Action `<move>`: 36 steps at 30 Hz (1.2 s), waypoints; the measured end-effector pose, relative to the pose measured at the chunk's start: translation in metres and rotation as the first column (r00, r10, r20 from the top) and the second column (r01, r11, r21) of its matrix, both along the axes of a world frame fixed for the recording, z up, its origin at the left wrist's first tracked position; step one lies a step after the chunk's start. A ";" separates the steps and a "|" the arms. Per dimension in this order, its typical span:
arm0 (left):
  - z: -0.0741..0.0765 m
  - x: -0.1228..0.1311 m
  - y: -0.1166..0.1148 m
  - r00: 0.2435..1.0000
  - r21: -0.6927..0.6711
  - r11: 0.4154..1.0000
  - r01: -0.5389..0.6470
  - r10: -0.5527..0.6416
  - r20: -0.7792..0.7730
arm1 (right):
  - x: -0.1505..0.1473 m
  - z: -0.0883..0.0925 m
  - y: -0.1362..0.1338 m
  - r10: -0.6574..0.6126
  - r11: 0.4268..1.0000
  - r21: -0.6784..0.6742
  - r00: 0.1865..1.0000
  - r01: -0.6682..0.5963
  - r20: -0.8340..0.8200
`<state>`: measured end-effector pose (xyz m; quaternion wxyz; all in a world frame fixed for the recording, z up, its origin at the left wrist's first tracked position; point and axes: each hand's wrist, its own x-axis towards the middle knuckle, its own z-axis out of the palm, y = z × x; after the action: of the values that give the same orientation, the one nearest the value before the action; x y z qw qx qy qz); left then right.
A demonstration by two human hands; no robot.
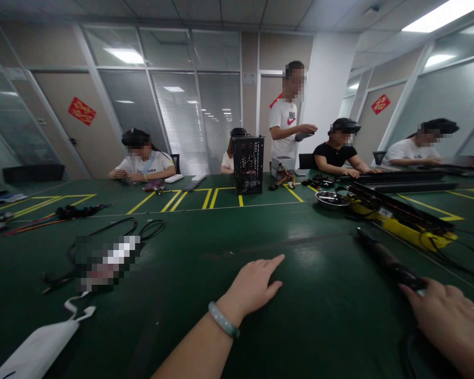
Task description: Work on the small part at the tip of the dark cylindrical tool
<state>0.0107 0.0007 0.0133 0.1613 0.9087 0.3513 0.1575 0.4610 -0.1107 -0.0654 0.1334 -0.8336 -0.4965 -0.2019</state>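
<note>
My left hand (255,284), with a pale green bangle on its wrist, rests over the green table (189,295) near the middle; its fingers are stretched out and hold nothing. At the lower right, my right hand (446,316) has its fingers round the near end of a black handheld tool (387,260), which points up and left. Beyond that tool are a metal bowl (332,200) and a long black and yellow part (403,216). The fingertips of my right hand are partly blurred.
A black computer case (248,166) stands at the table's far side. Cables (81,211) and a white pouch (39,350) lie to the left. A power supply (282,166) with wires sits beyond the bowl. Several people are across the table, one person (288,121) standing.
</note>
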 end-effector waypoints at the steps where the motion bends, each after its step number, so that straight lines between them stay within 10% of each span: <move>1: 0.001 0.000 0.000 1.000 -0.001 1.000 -0.020 0.020 0.002 | -0.018 0.005 0.006 0.044 0.999 -0.023 0.999 -0.043 0.008; 6: 0.002 0.002 -0.001 0.993 0.073 0.992 -0.106 0.102 0.062 | -0.118 0.030 0.042 0.430 0.900 -0.066 0.902 -0.431 -0.039; 11: 0.002 0.003 0.000 0.987 0.232 0.964 -0.127 0.099 0.128 | -0.204 0.051 0.087 0.724 0.677 -0.068 0.679 -0.733 -0.121; 19: -0.006 -0.002 0.011 0.949 0.263 0.916 -0.304 0.266 0.169 | -0.264 0.059 0.149 0.910 0.327 -0.045 0.327 -0.944 -0.255; 36: -0.005 -0.013 0.021 0.868 0.264 0.838 -0.478 0.496 -0.001 | -0.265 0.068 0.148 0.812 0.293 -0.002 0.250 -0.956 -0.526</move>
<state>-0.0027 0.0217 0.0082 -0.0146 0.8075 0.5528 0.2055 0.1960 0.0368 0.0025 0.1911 -0.4273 -0.8643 0.1841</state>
